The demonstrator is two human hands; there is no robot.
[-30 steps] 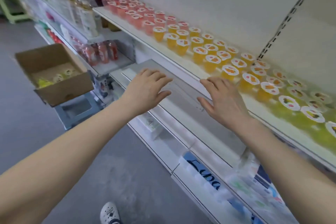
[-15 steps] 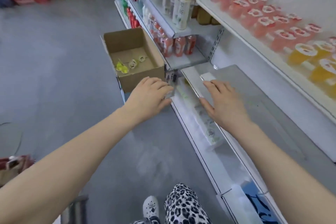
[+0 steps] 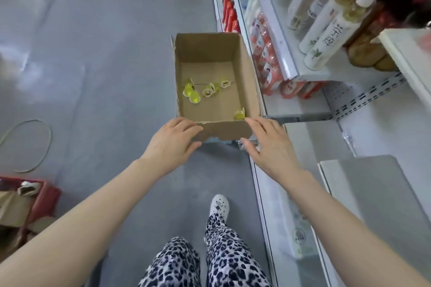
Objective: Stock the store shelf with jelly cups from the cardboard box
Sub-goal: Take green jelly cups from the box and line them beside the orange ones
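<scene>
An open cardboard box (image 3: 245, 70) stands in the aisle beside the shelving. Several yellow-green jelly cups (image 3: 194, 96) lie loose on its floor, and one more jelly cup (image 3: 239, 114) sits in the near right corner. My left hand (image 3: 171, 144) hangs at the box's near left edge with relaxed fingers and holds nothing. My right hand (image 3: 271, 144) hovers at the near right corner, fingers spread, also holding nothing. Whether either hand touches the cardboard is unclear. The white shelf edge (image 3: 405, 53) where cups are stocked shows at the far right.
Drink bottles (image 3: 326, 16) and red-labelled bottles (image 3: 268, 53) fill the shelves to the right. A bare grey shelf board (image 3: 377, 198) lies below on the right. My legs and a white shoe (image 3: 218, 205) stand on the grey floor. A red crate (image 3: 46, 196) sits at the left.
My view swung left and down from the stocked shelf to the box. Both hands left the grey shelf board and came to the box's near edge.
</scene>
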